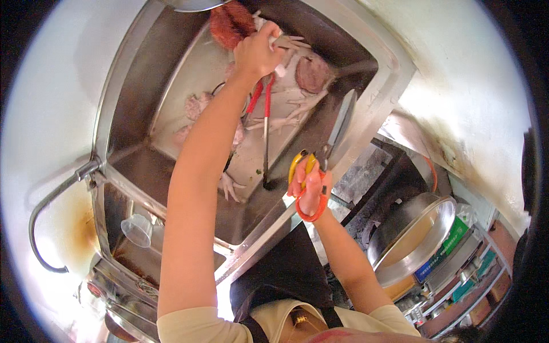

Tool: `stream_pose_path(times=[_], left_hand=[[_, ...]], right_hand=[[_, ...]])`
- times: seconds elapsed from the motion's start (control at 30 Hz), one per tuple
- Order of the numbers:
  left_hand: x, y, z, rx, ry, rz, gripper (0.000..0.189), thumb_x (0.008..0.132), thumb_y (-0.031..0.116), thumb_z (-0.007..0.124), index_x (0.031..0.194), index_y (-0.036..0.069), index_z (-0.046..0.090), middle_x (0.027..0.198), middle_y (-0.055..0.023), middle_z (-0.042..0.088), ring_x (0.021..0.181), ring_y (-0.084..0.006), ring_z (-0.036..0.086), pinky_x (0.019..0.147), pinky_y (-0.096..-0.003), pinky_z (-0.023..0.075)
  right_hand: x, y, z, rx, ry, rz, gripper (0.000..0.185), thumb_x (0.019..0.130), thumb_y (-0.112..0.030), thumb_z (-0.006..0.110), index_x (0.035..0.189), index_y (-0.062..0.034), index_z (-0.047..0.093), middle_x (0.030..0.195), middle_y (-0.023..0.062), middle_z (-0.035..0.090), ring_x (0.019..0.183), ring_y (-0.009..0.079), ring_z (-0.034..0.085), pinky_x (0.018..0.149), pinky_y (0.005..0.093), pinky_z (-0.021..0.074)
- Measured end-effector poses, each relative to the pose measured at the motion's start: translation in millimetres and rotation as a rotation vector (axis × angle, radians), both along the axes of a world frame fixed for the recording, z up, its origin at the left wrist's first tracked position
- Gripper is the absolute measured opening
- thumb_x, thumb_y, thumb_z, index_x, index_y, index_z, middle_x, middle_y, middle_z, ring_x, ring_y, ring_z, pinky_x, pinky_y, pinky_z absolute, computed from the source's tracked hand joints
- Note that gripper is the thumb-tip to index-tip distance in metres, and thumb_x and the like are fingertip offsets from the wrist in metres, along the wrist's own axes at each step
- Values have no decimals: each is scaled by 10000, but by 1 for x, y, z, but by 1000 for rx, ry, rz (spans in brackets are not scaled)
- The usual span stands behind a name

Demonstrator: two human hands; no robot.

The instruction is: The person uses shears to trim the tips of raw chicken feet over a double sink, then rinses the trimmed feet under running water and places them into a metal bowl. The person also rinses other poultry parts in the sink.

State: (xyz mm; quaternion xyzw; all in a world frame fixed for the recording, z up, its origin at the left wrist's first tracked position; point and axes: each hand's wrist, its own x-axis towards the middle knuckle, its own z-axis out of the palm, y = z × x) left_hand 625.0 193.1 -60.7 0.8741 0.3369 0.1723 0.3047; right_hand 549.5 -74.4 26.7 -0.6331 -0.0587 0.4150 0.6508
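Observation:
My left hand point(259, 51) reaches into the deep steel sink point(253, 214) and grips a pale poultry foot point(291, 42). My right hand point(309, 184), near the sink's front edge, holds kitchen scissors point(341, 122) by yellow and orange-red handles; their blades point up and away and look nearly closed. Below my left hand, a tool with red grips point(267, 100) and a long metal shaft lies in the sink. Around it are several more poultry feet point(300, 107), a pinkish-brown round piece point(313, 73) and pale meat pieces point(198, 105), partly behind my left forearm.
A reddish-brown textured mass point(231, 25) lies at the far end of the sink. A clear plastic cup point(137, 230) is in the neighbouring basin, below a bent metal pipe point(36, 223). A large metal bowl point(411, 240) and a wire rack point(484, 283) with goods stand at right.

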Motion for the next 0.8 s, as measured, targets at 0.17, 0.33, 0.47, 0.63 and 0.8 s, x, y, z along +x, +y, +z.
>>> stream_pose_path(times=[0.17,0.33,0.47,0.63,0.8], left_hand=[[-78,-9,83,-1008,-682,423,354,772,79,565,1097,120,432,992,-211,628,811,-364,651,719,-437,533],[-255,-51,148,-1254,-1130,527,449,791,28,516,1220,88,399,1128,-251,551,962,-350,607,770,-434,535],[-382,-91,143,-1454,-1524,752,401,814,84,527,1214,104,504,1198,-217,535,1136,-338,527,924,-457,467],[-501,-149,99,-1559,-1796,776,264,925,171,516,1179,115,566,1301,-218,497,1171,-335,509,949,-418,461],[-568,-180,67,-1422,-1957,798,328,961,289,502,1275,199,472,1213,-113,533,1157,-347,503,958,-486,450]], right_hand=[[-2,6,-4,34,75,-67,454,949,-520,409,752,-111,424,510,1,406,394,104,406,372,265,420],[-29,21,23,-161,-30,197,329,926,-312,530,702,-87,445,535,-20,416,435,89,382,419,248,345],[-114,34,54,-71,56,766,196,860,-204,573,761,-44,520,562,-1,489,487,116,463,468,265,382],[-222,54,62,-228,-414,1385,351,905,-390,568,817,-52,541,643,152,594,610,348,609,569,419,461],[-290,43,51,-293,-667,1501,385,910,-401,569,807,-31,550,573,158,534,534,333,555,519,402,420]])
